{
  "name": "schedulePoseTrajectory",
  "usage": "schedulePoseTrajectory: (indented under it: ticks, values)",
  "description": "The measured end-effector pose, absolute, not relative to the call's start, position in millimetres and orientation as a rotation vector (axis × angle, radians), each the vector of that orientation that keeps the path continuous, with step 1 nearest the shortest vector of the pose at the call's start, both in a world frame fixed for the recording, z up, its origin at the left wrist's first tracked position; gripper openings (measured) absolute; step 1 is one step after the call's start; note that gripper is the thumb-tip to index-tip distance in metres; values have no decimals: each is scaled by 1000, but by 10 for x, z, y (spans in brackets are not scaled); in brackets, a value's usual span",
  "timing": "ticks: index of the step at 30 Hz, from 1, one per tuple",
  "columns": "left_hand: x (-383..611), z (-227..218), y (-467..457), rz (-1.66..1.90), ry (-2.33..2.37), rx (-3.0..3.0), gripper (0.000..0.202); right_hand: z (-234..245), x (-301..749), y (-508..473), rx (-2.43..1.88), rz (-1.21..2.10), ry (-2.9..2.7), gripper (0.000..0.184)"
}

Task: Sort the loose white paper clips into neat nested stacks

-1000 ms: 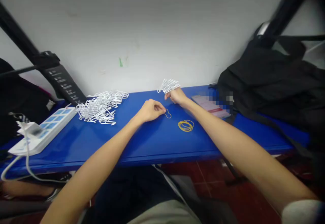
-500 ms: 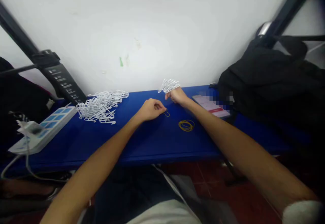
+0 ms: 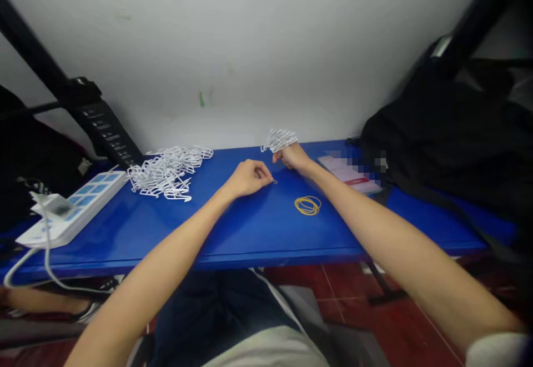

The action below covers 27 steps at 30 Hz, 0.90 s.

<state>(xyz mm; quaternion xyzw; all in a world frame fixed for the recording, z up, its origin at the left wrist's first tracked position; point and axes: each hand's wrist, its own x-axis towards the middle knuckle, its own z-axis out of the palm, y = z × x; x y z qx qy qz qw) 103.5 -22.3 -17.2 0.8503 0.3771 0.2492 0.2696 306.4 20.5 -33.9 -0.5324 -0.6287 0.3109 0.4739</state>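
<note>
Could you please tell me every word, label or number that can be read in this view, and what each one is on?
No text can be read for certain.
Black panel: rows of small white print, too small to read.
Pink card: a red band and print, too blurred to read, and part of the card is pixelated.

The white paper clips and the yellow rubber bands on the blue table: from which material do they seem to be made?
The white paper clips look like thin bent wire, probably metal, with a smooth, glossy white coating, maybe plastic; their crisp bends suggest stiffness. The yellow rubber bands look like soft elastic rubber with a dull finish, lying in loose, thin loops.
</note>
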Motion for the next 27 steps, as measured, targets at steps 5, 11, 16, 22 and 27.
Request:
schedulePoseTrajectory:
  ticks: [5,11,16,22,27]
  values:
    - [1004,-150,-212,663,945,2351,18,-323,3063,189,-1307,747,-1553,35]
    - [971,-93,-221,606,885,2450,19,-316,3068,184,-1314,741,-1561,35]
    - [968,-115,-230,523,852,2487,21,-322,3073,185,-1315,742,-1566,36]
    - [967,-145,-204,558,828,2505,28,-339,3091,201,-1319,746,-1562,38]
    - [953,-133,-201,543,805,2524,29,-331,3088,187,-1316,746,-1567,39]
